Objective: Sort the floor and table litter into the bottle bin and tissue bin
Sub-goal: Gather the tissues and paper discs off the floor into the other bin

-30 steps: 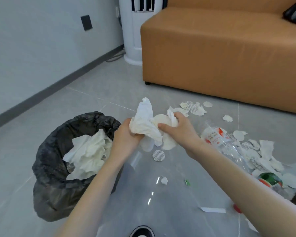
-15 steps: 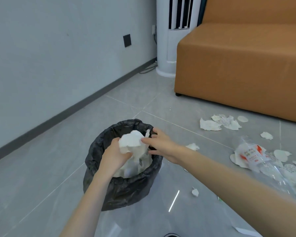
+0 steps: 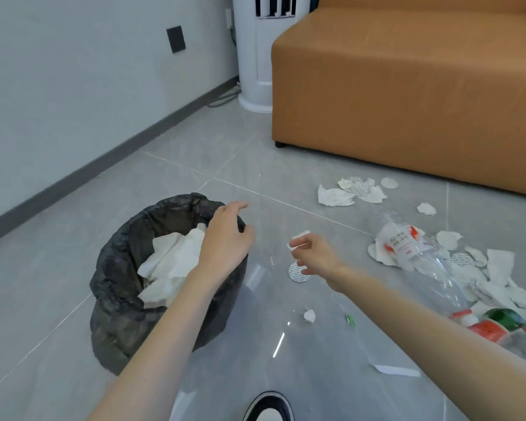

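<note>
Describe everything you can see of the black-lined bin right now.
The bin is round and upright, lined with a crinkled black plastic bag folded over its rim. It stands on the grey tiled floor, holding crumpled white tissues. The left hand hangs open above its far rim; contact is unclear.
</note>
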`<state>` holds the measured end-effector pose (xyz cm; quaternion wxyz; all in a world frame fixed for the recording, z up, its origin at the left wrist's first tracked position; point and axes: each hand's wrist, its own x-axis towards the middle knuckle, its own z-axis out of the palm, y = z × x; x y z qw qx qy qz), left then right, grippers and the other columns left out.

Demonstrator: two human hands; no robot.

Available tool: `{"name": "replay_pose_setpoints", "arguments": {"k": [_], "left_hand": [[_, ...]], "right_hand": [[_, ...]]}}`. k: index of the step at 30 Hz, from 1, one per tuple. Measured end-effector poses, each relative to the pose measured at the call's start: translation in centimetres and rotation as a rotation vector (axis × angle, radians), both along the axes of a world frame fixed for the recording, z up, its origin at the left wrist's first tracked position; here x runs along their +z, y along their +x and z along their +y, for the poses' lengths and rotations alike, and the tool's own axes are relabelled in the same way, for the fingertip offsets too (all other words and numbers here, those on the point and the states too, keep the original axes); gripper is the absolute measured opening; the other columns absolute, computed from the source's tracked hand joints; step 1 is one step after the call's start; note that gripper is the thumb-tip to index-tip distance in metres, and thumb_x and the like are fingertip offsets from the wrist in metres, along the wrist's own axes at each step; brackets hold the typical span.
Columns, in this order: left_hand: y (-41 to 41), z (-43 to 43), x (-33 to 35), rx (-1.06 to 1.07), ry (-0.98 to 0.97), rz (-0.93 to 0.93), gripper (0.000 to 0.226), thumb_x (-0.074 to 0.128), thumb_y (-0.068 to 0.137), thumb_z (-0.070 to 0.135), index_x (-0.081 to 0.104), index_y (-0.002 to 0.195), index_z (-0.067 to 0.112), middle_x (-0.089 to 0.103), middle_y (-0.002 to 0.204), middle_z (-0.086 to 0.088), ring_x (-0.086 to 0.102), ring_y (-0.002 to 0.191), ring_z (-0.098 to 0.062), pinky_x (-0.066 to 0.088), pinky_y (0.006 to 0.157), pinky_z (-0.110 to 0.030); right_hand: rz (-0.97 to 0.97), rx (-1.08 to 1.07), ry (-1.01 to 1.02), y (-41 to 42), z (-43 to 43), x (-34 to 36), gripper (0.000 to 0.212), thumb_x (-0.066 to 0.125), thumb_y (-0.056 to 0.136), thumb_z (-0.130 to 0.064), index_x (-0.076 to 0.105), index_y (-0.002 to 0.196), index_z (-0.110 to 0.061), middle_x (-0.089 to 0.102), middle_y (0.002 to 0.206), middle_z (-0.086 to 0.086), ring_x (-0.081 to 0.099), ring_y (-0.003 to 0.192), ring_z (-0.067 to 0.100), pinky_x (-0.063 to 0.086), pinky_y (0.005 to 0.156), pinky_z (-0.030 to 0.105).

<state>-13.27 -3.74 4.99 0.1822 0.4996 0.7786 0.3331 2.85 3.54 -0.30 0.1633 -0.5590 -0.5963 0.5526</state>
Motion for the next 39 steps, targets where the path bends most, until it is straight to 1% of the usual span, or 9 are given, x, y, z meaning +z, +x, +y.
{"name": "replay_pose_setpoints", "arguments": {"k": [5, 9, 12, 14, 21, 25, 31, 36, 39], "left_hand": [[3.6, 2.9, -4.0, -0.170, -0.071, 0.093, 0.046, 0.051, 0.089, 0.012, 0.046, 0.135, 0.019, 0.051, 0.131, -0.001, 0.055, 0.109, -0.022, 0.045, 0.095, -0.037], [4.7, 4.5, -8.2, -0.267, -0.210, 0.122, 0.047, 0.050, 0.090, 0.012, 0.044, 0.136, 0.019, 0.051, 0.131, -0.003, 0.056, 0.106, -0.025, 0.045, 0.093, -0.037], [4.8, 5.6, -11.1, -0.279, -0.303, 0.128, 0.047, 0.051, 0.088, 0.013, 0.045, 0.134, 0.020, 0.053, 0.128, -0.002, 0.057, 0.104, -0.025, 0.046, 0.092, -0.038], [4.7, 6.2, -12.8, -0.291, -0.369, 0.133, 0.047, 0.051, 0.088, 0.014, 0.045, 0.134, 0.021, 0.054, 0.127, -0.002, 0.057, 0.105, -0.025, 0.046, 0.093, -0.038], [5.3, 9.2, -18.3, -0.346, -0.552, 0.097, 0.049, 0.055, 0.088, 0.017, 0.045, 0.136, 0.018, 0.051, 0.132, -0.009, 0.054, 0.115, -0.029, 0.043, 0.097, -0.035], [6.4, 10.1, -20.9, -0.365, -0.590, 0.092, 0.054, 0.058, 0.087, 0.022, 0.043, 0.138, 0.021, 0.045, 0.137, -0.009, 0.043, 0.127, -0.027, 0.039, 0.104, -0.036], [8.2, 10.0, -22.4, -0.307, -0.506, 0.162, 0.049, 0.059, 0.086, 0.024, 0.045, 0.133, 0.020, 0.038, 0.128, -0.009, 0.038, 0.119, -0.032, 0.041, 0.095, -0.036], [9.2, 10.0, -22.1, -0.254, -0.462, 0.180, 0.041, 0.060, 0.088, 0.035, 0.047, 0.123, 0.019, 0.038, 0.123, -0.006, 0.037, 0.116, -0.027, 0.042, 0.081, -0.036], [9.3, 9.9, -22.1, -0.249, -0.439, 0.171, 0.034, 0.063, 0.086, 0.033, 0.051, 0.114, 0.017, 0.038, 0.120, -0.004, 0.037, 0.115, -0.024, 0.043, 0.078, -0.035]], "right_hand": [[-0.219, 0.114, -0.032, 3.5, 0.0, -6.1, 0.022, 0.053, 0.086, -0.007, 0.059, 0.106, -0.014, 0.055, 0.092, 0.001, 0.053, 0.076, 0.015, 0.047, 0.059, 0.021], [-0.415, 0.327, 0.045, 4.7, -0.4, -10.8, 0.039, 0.062, 0.086, -0.015, 0.055, 0.124, -0.013, 0.056, 0.115, 0.006, 0.053, 0.098, 0.017, 0.042, 0.082, 0.022], [-0.482, 0.432, 0.103, 5.1, -1.2, -13.6, 0.045, 0.064, 0.082, -0.019, 0.055, 0.126, -0.018, 0.054, 0.124, 0.007, 0.053, 0.114, 0.022, 0.041, 0.095, 0.026], [-0.492, 0.439, 0.151, 5.5, -1.5, -14.7, 0.041, 0.064, 0.081, -0.019, 0.059, 0.121, -0.020, 0.055, 0.120, 0.004, 0.054, 0.112, 0.022, 0.042, 0.091, 0.025], [-0.451, 0.359, 0.180, 7.1, -1.3, -15.9, 0.014, 0.065, 0.082, -0.015, 0.068, 0.094, -0.011, 0.066, 0.099, 0.005, 0.055, 0.082, 0.014, 0.035, 0.056, 0.013], [-0.392, 0.312, 0.224, 9.0, -1.3, -15.2, 0.009, 0.067, 0.080, -0.015, 0.071, 0.088, -0.014, 0.054, 0.093, -0.002, 0.056, 0.095, 0.017, 0.044, 0.076, 0.025], [-0.489, 0.047, 0.249, 12.9, -1.9, -15.7, 0.005, 0.068, 0.081, -0.020, 0.071, 0.084, -0.017, 0.042, 0.098, -0.014, 0.038, 0.095, 0.008, 0.035, 0.072, 0.020], [-0.459, -0.016, 0.211, 13.5, -1.9, -16.6, 0.006, 0.067, 0.079, -0.008, 0.066, 0.076, -0.014, 0.055, 0.093, -0.005, 0.054, 0.089, 0.016, 0.045, 0.074, 0.027], [-0.454, -0.033, 0.183, 13.4, -1.6, -16.7, 0.010, 0.064, 0.080, -0.008, 0.065, 0.073, -0.016, 0.062, 0.081, -0.003, 0.058, 0.076, 0.015, 0.046, 0.067, 0.027]]}}
